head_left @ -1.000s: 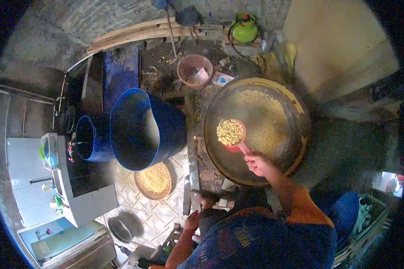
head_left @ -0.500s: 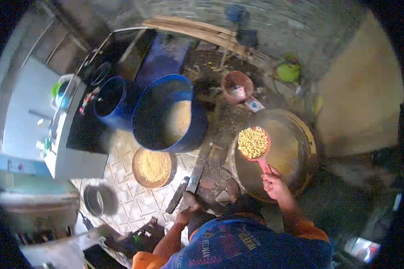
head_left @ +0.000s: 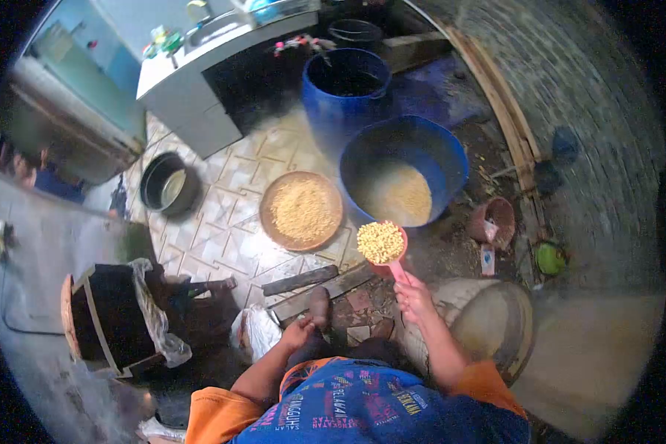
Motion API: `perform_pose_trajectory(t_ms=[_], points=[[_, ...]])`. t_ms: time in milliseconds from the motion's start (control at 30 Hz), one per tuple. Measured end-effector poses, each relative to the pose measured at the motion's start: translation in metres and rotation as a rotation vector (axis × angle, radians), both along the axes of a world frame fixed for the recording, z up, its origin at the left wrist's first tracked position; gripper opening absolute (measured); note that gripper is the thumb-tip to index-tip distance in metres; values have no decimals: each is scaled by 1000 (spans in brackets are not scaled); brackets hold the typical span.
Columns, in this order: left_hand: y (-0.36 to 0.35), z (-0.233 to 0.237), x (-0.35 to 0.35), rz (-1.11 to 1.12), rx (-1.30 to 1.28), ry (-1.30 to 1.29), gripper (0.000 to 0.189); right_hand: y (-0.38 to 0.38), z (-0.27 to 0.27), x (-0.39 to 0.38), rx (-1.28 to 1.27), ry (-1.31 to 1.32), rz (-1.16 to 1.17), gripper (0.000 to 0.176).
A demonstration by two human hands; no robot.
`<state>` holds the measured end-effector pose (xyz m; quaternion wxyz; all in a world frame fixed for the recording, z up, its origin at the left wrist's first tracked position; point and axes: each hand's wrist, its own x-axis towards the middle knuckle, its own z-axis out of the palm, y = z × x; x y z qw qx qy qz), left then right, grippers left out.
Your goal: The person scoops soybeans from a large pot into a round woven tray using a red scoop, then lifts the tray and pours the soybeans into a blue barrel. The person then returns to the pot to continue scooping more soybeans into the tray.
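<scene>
My right hand [head_left: 416,300] is closed around the handle of a pink dipper [head_left: 398,271], held level in front of me. Pale yellow beans [head_left: 381,243], like soybeans, fill its round bowl in a heap. Just beyond the dipper stands a big blue tub [head_left: 445,137] with more of the pale beans at its bottom. To the left, a round shallow basket [head_left: 336,222] on the tiles carries a mound of similar beans. My left hand [head_left: 299,333] rests by my knee, its fingers curled in and no object showing. Beside my right forearm is a large round vat [head_left: 522,325].
A blue barrel [head_left: 333,111] stands behind the tub. On the tiled floor sits a dark basin [head_left: 153,185]. Wood pieces [head_left: 300,280] lie before my feet. At right are a reddish-brown bucket [head_left: 499,214] and a green container [head_left: 550,259]; a white counter [head_left: 200,111] stands far left.
The view has swung left, away from the vat. My right hand has carried the full dipper from over the vat to near the blue tub and basket. My left hand stays by my knee.
</scene>
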<state>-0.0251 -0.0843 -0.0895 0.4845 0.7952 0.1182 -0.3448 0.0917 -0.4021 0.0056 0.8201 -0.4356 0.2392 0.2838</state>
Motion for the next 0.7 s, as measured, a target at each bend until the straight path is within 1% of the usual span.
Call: perform_pose_trajectory(t_ms=[33,67,100,133,200,233,267,300,333,400,467,533,600,633,700], points=[[19,-11,-2,26,-1,8,44,22,-7,24,-65,8,41,35],[36,-15,-1,67,-9,43,46,44,-12,46,-65,14,62,35],[49,-11,1,105,-15,72,48,65,-18,65,-213,-12,121,30],[60,-4,0,143,52,74,48,85,-21,85,-362,-39,179,25],[75,-7,-22,188,57,95,48,115,-30,104,-678,-189,308,17],[83,-4,-19,218,62,127,48,125,-51,126,-673,-180,317,17],[92,-9,-21,256,86,135,48,132,-86,143,-899,-358,368,17],[99,-18,-27,259,85,133,48,140,-105,156,-1124,-542,417,17],[104,-27,-36,292,57,171,48,148,-98,166,-1124,-543,422,17],[111,-27,-41,346,42,220,46,169,-64,186,-1387,-517,691,22],[112,-25,-42,356,42,248,46,186,-48,196,-1420,-499,699,22],[114,-32,-45,363,40,273,47,194,-43,207,-1456,-482,704,22],[115,-42,-48,379,35,279,46,199,-41,219,-1574,-496,812,29],[116,-47,-50,381,31,279,46,202,-39,224,-1577,-498,815,29],[119,-46,-46,332,16,311,48,210,-31,235,-1665,-511,932,28]])
